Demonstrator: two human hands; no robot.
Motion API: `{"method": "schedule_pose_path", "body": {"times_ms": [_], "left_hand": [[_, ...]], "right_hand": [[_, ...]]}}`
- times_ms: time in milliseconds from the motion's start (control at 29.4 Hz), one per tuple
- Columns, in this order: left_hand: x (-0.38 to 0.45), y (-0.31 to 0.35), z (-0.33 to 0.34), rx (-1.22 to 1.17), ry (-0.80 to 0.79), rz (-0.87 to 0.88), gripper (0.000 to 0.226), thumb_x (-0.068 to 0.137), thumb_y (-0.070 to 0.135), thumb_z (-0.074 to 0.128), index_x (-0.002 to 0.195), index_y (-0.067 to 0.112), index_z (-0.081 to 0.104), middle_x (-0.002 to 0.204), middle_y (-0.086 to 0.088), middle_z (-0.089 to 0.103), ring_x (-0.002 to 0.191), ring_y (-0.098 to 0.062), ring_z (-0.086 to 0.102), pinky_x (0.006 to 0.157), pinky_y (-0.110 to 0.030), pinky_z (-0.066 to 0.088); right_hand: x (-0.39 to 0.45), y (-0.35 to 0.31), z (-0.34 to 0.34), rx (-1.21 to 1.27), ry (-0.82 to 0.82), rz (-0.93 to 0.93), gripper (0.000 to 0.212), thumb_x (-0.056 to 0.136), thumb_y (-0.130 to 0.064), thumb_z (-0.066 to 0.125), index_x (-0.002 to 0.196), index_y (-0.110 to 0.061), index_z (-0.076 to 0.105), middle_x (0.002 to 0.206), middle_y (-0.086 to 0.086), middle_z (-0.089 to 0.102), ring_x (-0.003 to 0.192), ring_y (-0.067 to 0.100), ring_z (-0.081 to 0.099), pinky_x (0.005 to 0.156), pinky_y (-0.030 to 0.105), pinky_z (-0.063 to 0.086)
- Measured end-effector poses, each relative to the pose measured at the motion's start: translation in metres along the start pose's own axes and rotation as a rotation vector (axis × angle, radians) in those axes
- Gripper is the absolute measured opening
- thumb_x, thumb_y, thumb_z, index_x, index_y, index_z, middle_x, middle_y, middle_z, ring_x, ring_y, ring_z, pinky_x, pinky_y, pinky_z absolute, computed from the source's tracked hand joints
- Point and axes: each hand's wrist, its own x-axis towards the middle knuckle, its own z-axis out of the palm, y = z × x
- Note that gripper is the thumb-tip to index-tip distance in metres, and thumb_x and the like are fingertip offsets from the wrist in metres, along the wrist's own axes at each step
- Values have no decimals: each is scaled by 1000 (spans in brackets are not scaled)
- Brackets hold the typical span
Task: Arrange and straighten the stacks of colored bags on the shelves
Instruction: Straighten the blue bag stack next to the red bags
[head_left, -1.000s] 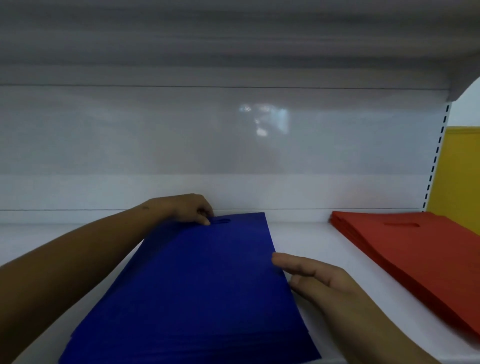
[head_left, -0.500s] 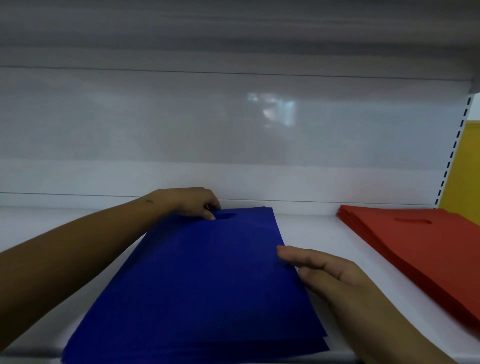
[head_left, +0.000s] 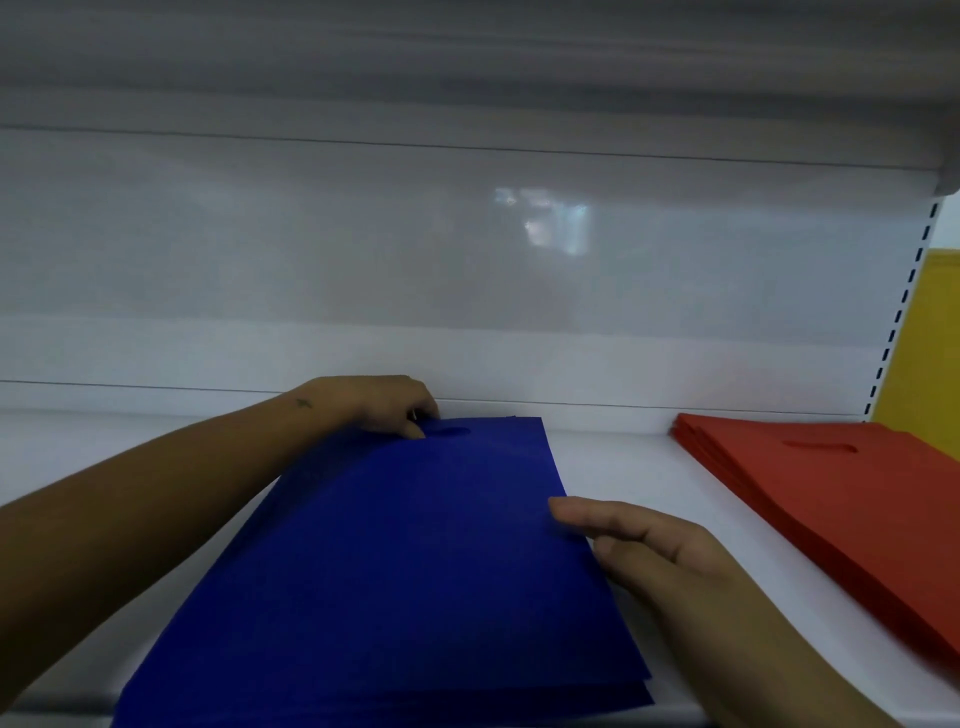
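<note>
Blue bags (head_left: 395, 561) stacked flat mid-shelf (head_left: 618, 467), reaching its front edge, lower sheets fanned out. Left hand (head_left: 384, 405) curled, pinching stack's far end by handle slot. Right hand (head_left: 639, 540) straight-fingered against stack's right edge. Red bags (head_left: 831, 499) toward shelf's right end.

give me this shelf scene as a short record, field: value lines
left hand: grips the far left corner of the blue bag stack, by its handle slot
right hand: fingers straight against the blue stack's right edge
blue stack state: lower sheets fan out at the near right corner
red bag stack: right of the blue one, untouched
surface: white shelf
</note>
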Motion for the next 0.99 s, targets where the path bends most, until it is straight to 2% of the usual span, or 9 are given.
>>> {"method": "schedule_pose_path", "body": {"times_ms": [272,647,749,851,987], "left_hand": [[-1,7,3,46,8,-11,30,92,24,54,122,19,58,116,3,60,99,-14,57,93,-34,48],[6,6,4,77,66,-45,26,89,22,58,114,19,61,108,3,62,91,-14,57,82,-29,48],[6,3,0,36,28,-84,28,88,31,60,114,21,63,108,5,63,92,-12,59,86,-31,51],[5,2,-2,-23,28,-114,24,87,30,62,109,21,66,104,6,65,89,-11,61,85,-32,53],[0,1,-8,-125,-52,-140,19,87,30,60,104,25,70,97,10,69,87,-10,65,86,-35,54]], "right_hand": [[0,1,-1,-2,5,3,40,94,-8,49,98,-40,73,111,-22,67,111,-4,57,109,33,38],[1,1,0,-2,4,7,40,94,-9,48,97,-40,73,110,-21,67,110,-3,58,108,33,39],[1,0,-1,8,7,5,41,94,-7,48,96,-40,74,109,-20,68,110,-2,58,108,33,40],[1,1,-1,18,1,3,42,94,-5,48,96,-38,74,109,-19,69,109,-3,59,108,34,40],[2,3,-2,54,0,17,40,94,-6,48,97,-35,74,111,-17,68,111,0,59,108,34,40]]}}
